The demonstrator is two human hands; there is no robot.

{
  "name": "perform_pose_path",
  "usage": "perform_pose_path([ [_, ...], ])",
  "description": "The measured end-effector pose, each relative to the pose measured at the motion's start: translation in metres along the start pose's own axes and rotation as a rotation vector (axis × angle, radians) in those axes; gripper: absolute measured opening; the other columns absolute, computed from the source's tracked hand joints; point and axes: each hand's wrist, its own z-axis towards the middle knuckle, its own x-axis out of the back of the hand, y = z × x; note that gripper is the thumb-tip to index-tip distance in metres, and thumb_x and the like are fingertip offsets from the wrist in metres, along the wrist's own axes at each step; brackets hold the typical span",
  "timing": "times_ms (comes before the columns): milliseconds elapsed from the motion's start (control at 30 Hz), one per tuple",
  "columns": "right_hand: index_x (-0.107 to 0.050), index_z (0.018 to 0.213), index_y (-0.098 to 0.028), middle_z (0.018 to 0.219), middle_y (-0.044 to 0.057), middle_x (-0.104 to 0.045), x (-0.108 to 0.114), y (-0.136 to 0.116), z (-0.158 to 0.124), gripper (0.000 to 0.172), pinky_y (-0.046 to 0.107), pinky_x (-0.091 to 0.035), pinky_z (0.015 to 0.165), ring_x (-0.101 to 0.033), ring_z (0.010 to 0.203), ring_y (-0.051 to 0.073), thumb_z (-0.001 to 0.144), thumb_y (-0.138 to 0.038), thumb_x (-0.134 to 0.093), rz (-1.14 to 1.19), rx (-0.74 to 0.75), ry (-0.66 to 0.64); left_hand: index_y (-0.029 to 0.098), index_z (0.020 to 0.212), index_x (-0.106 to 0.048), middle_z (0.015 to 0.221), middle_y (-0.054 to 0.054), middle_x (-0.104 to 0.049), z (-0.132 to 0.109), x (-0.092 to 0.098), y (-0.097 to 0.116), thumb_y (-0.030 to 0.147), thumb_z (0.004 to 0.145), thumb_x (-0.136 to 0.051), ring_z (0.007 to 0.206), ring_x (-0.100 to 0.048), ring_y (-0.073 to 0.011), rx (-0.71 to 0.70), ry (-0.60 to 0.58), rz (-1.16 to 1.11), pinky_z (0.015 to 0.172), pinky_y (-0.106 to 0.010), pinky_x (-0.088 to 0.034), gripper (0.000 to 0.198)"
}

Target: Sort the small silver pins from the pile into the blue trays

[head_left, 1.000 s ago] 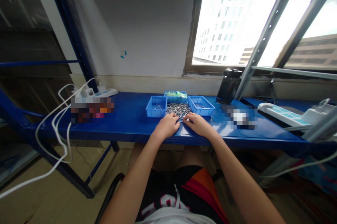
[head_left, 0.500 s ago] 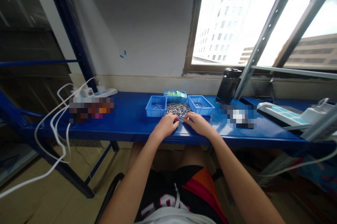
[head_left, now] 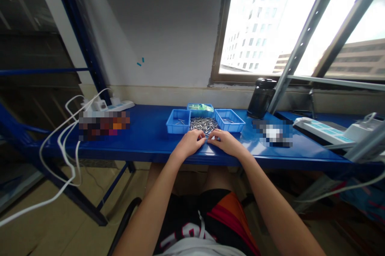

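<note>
My left hand (head_left: 191, 141) and right hand (head_left: 221, 141) are near the worktop's (head_left: 144, 132) front edge, fingers curled, fingertips close together. I cannot tell whether either hand pinches one of the metal pieces (head_left: 204, 123). These lie heaped just beyond my fingers, between the left tray (head_left: 178, 129) and the right tray (head_left: 233, 128). The rear tray (head_left: 201, 114), containing a green packet (head_left: 201, 107), stands behind them, toward the back edge.

Silvery metal pieces (head_left: 203, 123), loosely heaped
</note>
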Motion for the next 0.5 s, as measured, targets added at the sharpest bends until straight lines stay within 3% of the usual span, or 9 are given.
perform_pose_path([
  [333,-0.063,0.084,-0.019,0.081,0.004,-0.058,-0.001,0.000,0.001,0.016,0.026,-0.043,0.067,-0.055,0.070,0.014,0.085,-0.029,-0.050,-0.061,0.052,-0.010,0.019,0.086,-0.063,0.088,-0.004,-0.068,-0.002,0.005,0.004,0.029,0.079,-0.049,0.081,-0.061,-0.0188,-0.004,-0.040,-0.045,0.070,-0.025,-0.045,0.019],
  [500,-0.062,0.082,-0.016,0.077,0.003,-0.058,0.006,0.002,0.011,0.012,0.024,-0.041,0.062,-0.053,0.066,0.013,0.082,-0.020,-0.050,-0.084,0.109,-0.102,0.018,0.082,-0.062,0.081,-0.003,-0.067,0.010,0.002,0.002,0.022,0.076,-0.050,0.076,-0.060,-0.0165,-0.130,-0.044,-0.057,0.070,-0.024,-0.045,0.014],
])
